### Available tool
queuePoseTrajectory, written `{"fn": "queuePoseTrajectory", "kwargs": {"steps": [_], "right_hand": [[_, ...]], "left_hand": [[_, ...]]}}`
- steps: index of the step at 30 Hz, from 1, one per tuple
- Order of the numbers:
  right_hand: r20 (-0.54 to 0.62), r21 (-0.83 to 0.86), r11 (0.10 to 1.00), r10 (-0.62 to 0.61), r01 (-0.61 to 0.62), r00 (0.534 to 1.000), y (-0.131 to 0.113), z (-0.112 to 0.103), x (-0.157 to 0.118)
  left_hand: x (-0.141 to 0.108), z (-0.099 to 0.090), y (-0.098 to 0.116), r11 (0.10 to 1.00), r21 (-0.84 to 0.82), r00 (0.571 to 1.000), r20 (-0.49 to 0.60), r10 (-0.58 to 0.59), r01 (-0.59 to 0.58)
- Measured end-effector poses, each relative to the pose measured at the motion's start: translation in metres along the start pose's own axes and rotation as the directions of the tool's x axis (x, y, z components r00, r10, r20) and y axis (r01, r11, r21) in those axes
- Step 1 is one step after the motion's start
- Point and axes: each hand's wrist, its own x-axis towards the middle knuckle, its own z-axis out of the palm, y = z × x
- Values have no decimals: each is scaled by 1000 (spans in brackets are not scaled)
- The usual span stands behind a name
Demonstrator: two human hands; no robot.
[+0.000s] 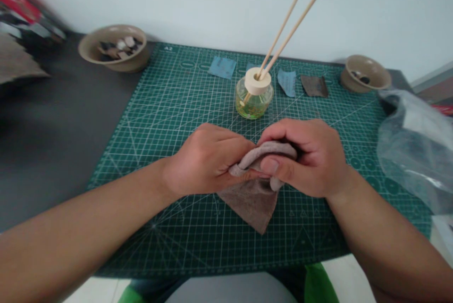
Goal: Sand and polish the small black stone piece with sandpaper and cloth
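A folded grey-brown cloth (253,204) was pinched between the left hand (207,161) and the right hand (304,159), fingers and thumbs pressed together on it, its lower end lying on a green cutting mat (148,171). Anything inside the folds could not be made out. Beyond, a glass diffuser bottle (254,102) with two wooden reeds (297,20) was stood on the mat between blue abrasive sheets (222,67). Two ceramic bowls (380,69) were placed at the far corners, and a clear plastic bag (410,152) was left at the right.
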Motion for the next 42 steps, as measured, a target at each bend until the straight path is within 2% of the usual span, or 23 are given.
{"fn": "queuePoseTrajectory", "kwargs": {"steps": [4, 8, 17, 23, 27, 31, 42], "right_hand": [[18, 17, 1000, -20, 20, 1000, 1, 0, 1], [53, -24, 998, -55, 57, 997, 3, 1, 3], [61, -86, 996, -10, 16, 998, 3, 1, 3], [61, -112, 993, -41, 48, 997, 4, 1, 3], [73, -215, 972, -77, 91, 994, 2, 2, 3], [59, -299, 951, -63, 78, 996, 1, 3, 3], [29, -247, 969, -5, 12, 1000, -1, 3, 4]], "left_hand": [[-1, 0, -1, 999, -37, 1000, 18, 10, -10], [-1, 2, 0, 1000, -2, 999, 28, 22, -22], [1, 3, 1, 998, -57, 999, 39, -7, 9], [3, 3, 1, 998, -60, 999, 30, -20, 22], [1, 6, 0, 998, -58, 999, 41, -30, 32], [-1, 8, -2, 995, -68, 996, 53, -68, 72], [1, 6, -1, 992, -84, 995, 50, -91, 95]]}}
